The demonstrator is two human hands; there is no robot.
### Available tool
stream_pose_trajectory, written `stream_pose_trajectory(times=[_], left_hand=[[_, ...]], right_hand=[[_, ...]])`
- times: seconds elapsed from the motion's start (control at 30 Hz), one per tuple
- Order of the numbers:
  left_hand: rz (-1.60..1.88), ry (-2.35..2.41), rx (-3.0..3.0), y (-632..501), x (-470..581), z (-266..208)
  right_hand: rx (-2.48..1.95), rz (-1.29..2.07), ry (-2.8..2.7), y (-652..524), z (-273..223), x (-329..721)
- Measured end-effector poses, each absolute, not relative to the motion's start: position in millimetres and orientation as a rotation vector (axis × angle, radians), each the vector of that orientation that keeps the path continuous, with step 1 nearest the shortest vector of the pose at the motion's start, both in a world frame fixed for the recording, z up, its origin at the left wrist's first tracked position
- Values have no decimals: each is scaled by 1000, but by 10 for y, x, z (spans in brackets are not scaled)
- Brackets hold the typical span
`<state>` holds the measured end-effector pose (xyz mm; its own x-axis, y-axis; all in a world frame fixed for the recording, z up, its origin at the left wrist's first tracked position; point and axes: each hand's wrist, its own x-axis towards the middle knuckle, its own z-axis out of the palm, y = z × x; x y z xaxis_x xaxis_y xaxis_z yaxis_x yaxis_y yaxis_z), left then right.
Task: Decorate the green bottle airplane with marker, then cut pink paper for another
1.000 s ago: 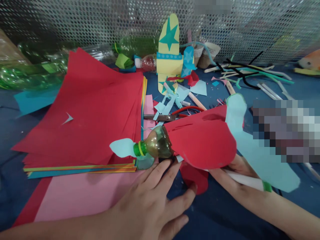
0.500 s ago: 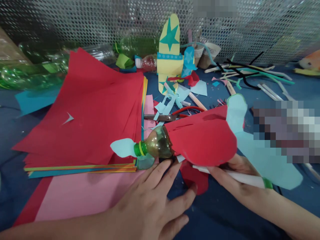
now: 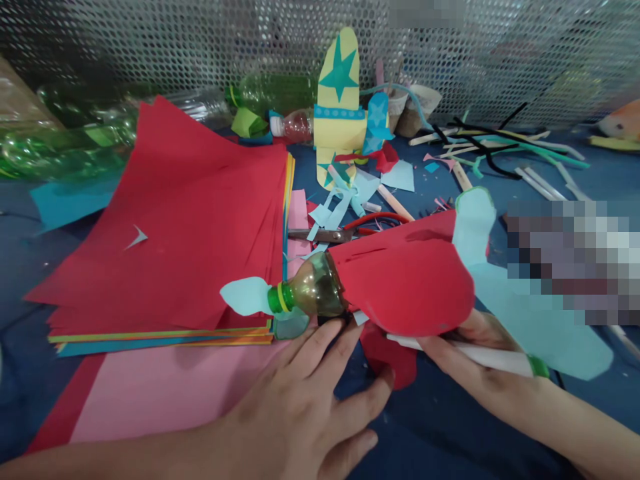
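A plane-like craft lies on its side, made of a brown-tinted bottle point(image 3: 320, 283) with a green neck, wrapped in red paper point(image 3: 407, 287). Light blue paper tail pieces point(image 3: 543, 320) stick out at its right end, and a pale blue leaf-shaped piece point(image 3: 246, 295) is at the neck. Fingers spread, my left hand point(image 3: 320, 393) rests at the craft's near side, fingertips by the bottle and over a rounded red paper piece point(image 3: 390, 357). My right hand point(image 3: 480, 353) is closed around a white marker pen point(image 3: 490, 353) with a green end, under the red paper's edge.
A stack of coloured paper point(image 3: 210, 233), red on top, lies left over pink paper point(image 3: 170, 393). Behind the craft are red-handled scissors point(image 3: 340, 235), blue scraps and a yellow paper shape point(image 3: 340, 130) with stars. Bottles point(image 3: 280, 90) lie along the perforated metal panel point(image 3: 200, 40).
The right hand and marker pen have shifted very slightly to the right, and the light blue tail piece has edged right with them. My left hand stays where it was.
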<state>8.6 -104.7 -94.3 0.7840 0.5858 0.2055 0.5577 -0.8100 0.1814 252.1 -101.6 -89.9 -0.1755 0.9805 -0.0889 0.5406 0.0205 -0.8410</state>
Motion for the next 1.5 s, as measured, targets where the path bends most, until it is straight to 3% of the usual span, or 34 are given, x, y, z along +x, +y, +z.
stream_pose_trajectory(times=[1.5], left_hand=[[444,829,2961,-984,75,-953]], right_hand=[[-1550,1036,-1759,-1016,-928,2527]])
